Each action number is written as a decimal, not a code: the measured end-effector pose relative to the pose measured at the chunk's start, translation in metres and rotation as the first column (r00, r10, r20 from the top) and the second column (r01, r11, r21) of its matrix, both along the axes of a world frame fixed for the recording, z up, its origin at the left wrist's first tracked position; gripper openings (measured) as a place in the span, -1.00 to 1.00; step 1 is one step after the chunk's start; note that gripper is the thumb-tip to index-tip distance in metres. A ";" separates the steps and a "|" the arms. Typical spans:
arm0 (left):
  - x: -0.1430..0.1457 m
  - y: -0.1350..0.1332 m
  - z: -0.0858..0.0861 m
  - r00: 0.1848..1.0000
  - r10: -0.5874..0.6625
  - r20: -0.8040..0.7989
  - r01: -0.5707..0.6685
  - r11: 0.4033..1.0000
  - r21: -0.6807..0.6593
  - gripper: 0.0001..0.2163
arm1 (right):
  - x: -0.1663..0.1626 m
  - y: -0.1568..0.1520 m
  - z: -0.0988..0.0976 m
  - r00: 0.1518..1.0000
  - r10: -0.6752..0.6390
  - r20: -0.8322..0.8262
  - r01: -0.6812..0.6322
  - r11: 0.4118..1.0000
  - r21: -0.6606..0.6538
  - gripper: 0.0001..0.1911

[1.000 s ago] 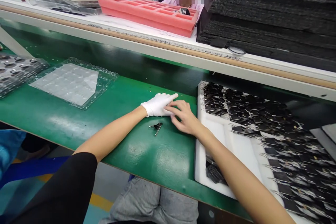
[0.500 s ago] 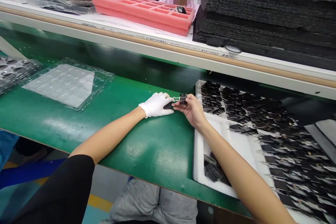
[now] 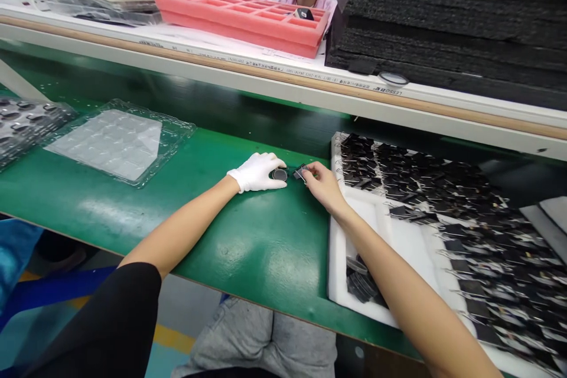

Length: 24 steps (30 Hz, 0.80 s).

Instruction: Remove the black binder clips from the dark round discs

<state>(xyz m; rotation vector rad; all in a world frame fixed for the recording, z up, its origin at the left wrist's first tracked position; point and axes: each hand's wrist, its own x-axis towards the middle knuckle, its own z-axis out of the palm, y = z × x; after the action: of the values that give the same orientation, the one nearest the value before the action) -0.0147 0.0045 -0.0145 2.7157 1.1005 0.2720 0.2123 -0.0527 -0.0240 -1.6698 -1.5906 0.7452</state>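
White-gloved left hand (image 3: 258, 172) pinches round disc (image 3: 279, 175), bare right hand (image 3: 326, 187) grips black clip (image 3: 299, 173), glossy green bench (image 3: 248, 248), pink gridded tray (image 3: 230, 23) beyond

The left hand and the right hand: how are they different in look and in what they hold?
The left hand wears a white glove, while the right hand is bare. The left hand holds a round disc between thumb and fingers; the right hand pinches a black clip. Both hands are at the green table, with their fingers toward each other.
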 end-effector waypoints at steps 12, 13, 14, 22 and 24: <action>0.006 0.001 -0.005 1.000 0.015 0.006 -0.015 0.999 0.052 -0.55 | -0.001 0.012 0.005 0.859 0.025 0.511 -0.062 0.997 0.055 -0.39; 0.006 0.002 -0.005 1.000 0.015 0.006 -0.015 0.999 0.049 -0.55 | -0.003 0.017 0.009 0.890 0.000 0.456 -0.027 0.998 0.052 -0.37; 0.006 0.002 -0.004 1.000 0.014 0.005 -0.014 0.999 0.048 -0.55 | -0.007 0.022 0.013 0.912 -0.038 0.409 0.009 0.997 0.071 -0.36; 0.008 0.003 -0.006 1.000 0.010 -0.029 -0.007 0.997 0.082 -0.53 | -0.043 0.055 0.008 0.868 -0.129 0.479 0.116 0.992 0.056 -0.33; 0.008 0.003 -0.008 0.999 -0.006 -0.045 0.010 0.997 0.083 -0.50 | -0.040 0.058 -0.003 0.904 -0.108 0.413 0.135 0.990 -0.037 -0.28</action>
<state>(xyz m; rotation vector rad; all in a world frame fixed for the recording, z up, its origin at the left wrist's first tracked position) -0.0064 0.0079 -0.0223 2.8117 1.1135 0.2623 0.1725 0.0050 -0.0268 -2.0540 -1.7331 0.3988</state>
